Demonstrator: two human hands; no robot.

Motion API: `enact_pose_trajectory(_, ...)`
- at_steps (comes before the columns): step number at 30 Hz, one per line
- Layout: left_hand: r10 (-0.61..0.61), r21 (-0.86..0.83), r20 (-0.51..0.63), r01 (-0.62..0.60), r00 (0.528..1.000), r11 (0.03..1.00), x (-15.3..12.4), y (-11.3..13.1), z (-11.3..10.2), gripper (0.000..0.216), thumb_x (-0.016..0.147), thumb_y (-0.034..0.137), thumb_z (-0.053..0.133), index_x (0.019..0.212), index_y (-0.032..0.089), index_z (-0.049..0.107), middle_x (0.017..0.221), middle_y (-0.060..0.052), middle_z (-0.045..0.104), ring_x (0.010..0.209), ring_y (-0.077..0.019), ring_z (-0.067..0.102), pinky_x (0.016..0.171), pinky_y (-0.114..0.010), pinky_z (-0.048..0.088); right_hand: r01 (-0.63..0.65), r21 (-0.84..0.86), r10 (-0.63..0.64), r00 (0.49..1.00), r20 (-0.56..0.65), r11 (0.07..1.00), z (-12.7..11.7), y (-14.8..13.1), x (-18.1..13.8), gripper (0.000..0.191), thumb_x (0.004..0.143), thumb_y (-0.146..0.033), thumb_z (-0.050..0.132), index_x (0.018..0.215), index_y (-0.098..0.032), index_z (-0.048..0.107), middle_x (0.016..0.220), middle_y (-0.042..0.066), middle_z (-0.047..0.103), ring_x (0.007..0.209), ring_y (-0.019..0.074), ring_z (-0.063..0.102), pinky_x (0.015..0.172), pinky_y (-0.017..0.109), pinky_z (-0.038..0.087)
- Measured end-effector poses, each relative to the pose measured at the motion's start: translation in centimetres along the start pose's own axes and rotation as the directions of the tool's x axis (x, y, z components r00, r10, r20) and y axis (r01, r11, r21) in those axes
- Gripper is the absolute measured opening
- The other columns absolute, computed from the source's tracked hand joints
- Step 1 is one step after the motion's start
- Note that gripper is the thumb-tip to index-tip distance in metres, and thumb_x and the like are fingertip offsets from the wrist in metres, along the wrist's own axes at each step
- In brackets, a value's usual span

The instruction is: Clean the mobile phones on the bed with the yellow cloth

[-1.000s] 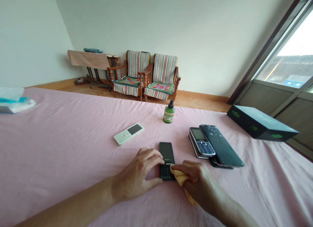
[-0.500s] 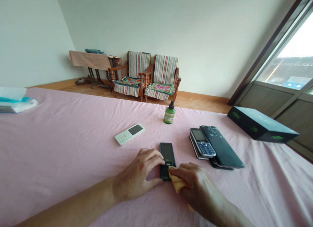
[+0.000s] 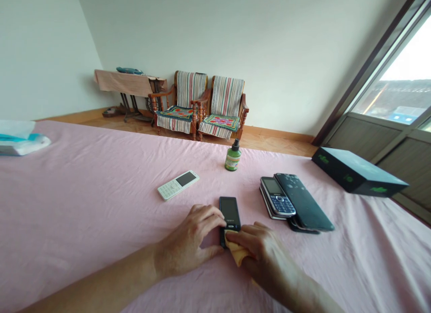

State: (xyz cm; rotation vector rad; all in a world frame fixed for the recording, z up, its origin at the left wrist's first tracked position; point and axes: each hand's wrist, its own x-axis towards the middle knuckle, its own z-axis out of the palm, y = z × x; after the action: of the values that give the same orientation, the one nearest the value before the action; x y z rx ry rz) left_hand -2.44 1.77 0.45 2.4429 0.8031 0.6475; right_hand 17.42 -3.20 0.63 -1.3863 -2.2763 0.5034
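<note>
A black keypad phone (image 3: 229, 211) lies flat on the pink cloth (image 3: 84, 191). My left hand (image 3: 188, 243) rests beside it, fingertips and thumb pinching the phone's left edge. My right hand (image 3: 261, 252) is closed on a folded yellow cloth (image 3: 235, 252) and presses it onto the phone's lower half, hiding the keypad.
A white keypad phone (image 3: 177, 184) lies further back on the left. A green spray bottle (image 3: 232, 155) stands behind. To the right lie a keypad phone (image 3: 278, 198) and a dark smartphone (image 3: 304, 200), stacked over others. A dark box (image 3: 358, 171) sits at far right; a tissue pack (image 3: 20, 140) at far left.
My right hand has slid the yellow cloth leftward across the phone's keypad, covering more of it. My left hand has stayed put on the phone's edge.
</note>
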Motion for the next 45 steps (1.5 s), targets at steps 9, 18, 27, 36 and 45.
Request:
enact_pose_trajectory(9,-0.046,-0.040,-0.007,0.045,0.999,0.998,-0.1,0.3,0.0,0.046,0.072,0.013,0.074,0.111,0.026,0.055,0.114,-0.002,0.056,0.109,-0.0223,0.050,0.097,-0.037,0.039,0.029,0.004,-0.029,0.999,-0.014,1.000,0.3,0.2,0.1,0.030,0.067,0.001,0.049,0.079,-0.022,0.063,0.072,-0.002,0.063,0.067,0.0129,0.053,0.064,0.026,0.029)
enact_pose_trajectory(18,-0.108,-0.090,-0.042,0.104,0.993,0.991,0.0,0.0,0.3,0.054,0.067,0.006,0.070,0.114,0.024,0.051,0.115,-0.003,0.054,0.111,-0.0225,0.050,0.098,-0.038,0.040,0.040,0.009,-0.040,0.999,0.023,0.999,0.1,-0.3,0.2,0.034,0.066,0.002,0.049,0.082,-0.023,0.065,0.073,-0.002,0.062,0.066,0.0129,0.052,0.065,0.024,0.030)
enact_pose_trajectory(27,-0.087,-0.090,-0.060,0.082,0.994,0.993,-0.1,-0.3,0.3,0.053,0.067,0.011,0.073,0.113,0.023,0.051,0.117,-0.006,0.053,0.113,-0.0242,0.049,0.099,-0.041,0.039,0.002,-0.047,-0.004,0.999,-0.043,0.999,0.9,0.0,0.5,0.031,0.070,0.000,0.049,0.083,-0.023,0.066,0.075,0.000,0.066,0.072,0.0147,0.058,0.066,0.025,0.031)
enact_pose_trajectory(36,-0.124,-0.082,-0.106,0.116,0.987,0.990,-0.2,-0.2,0.3,0.062,0.066,0.021,0.078,0.119,0.024,0.047,0.120,-0.007,0.053,0.114,-0.0280,0.048,0.098,-0.046,0.038,-0.116,-0.191,0.081,0.980,-0.184,0.975,-0.9,1.0,4.4,0.036,0.072,-0.001,0.046,0.091,-0.020,0.069,0.076,0.001,0.062,0.073,0.0147,0.056,0.071,0.025,0.036)
enact_pose_trajectory(45,-0.163,-0.033,-0.082,0.160,0.983,0.987,-0.1,-0.1,0.3,0.058,0.063,0.024,0.081,0.113,0.021,0.051,0.115,-0.006,0.055,0.109,-0.0275,0.049,0.097,-0.045,0.039,0.023,-0.117,-0.043,0.983,-0.176,0.993,0.0,1.4,6.0,0.028,0.082,0.000,0.047,0.083,-0.018,0.069,0.081,0.003,0.056,0.080,0.0157,0.051,0.071,0.025,0.040)
